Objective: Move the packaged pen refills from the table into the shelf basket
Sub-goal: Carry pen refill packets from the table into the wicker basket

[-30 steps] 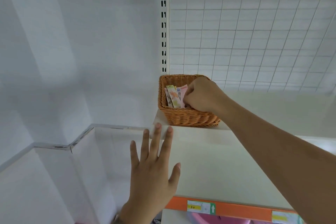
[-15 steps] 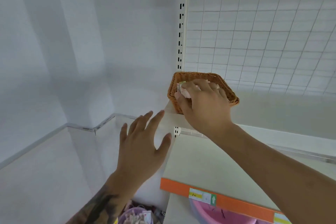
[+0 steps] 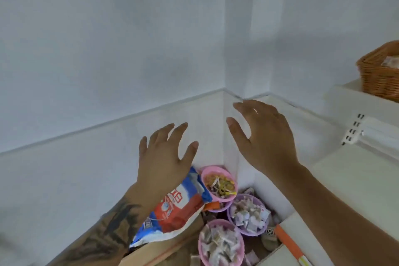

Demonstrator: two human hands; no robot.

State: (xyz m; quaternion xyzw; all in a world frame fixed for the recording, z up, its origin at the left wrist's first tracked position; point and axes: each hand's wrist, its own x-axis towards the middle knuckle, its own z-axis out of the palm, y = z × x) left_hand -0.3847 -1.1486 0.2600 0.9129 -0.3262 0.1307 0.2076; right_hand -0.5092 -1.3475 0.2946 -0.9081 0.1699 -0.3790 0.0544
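Your left hand [image 3: 166, 157] and right hand [image 3: 265, 136] hover apart, fingers spread, holding nothing; bag [image 3: 181, 207] lettering blurred, wicker basket [image 3: 377, 75] far right.

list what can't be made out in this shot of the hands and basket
Head view only:
- Woven wicker basket: cut off by the right edge, contents a pale blur.
- Red, white and blue plastic bag: partly behind the left hand, print blurred.
- Table: not in view.
- Right hand: palm side hidden.
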